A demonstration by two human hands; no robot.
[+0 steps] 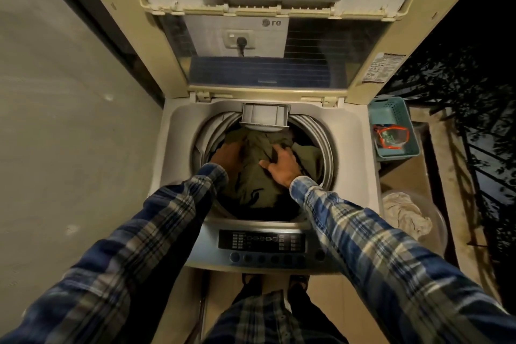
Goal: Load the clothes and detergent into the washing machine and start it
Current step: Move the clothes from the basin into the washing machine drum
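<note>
Head view — both hands (282, 160) flat on olive garment (257, 176)

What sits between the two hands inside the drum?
In the head view, a fold of the olive garment fills the gap between the left hand and right hand; both press on it.

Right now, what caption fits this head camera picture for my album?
Both hands, left hand and right hand, press olive clothes into the open washing machine.

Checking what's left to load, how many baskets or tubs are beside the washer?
2: a teal basket to the washer's right, and nearer, a tub holding pale cloth. Others may be out of view.
</note>
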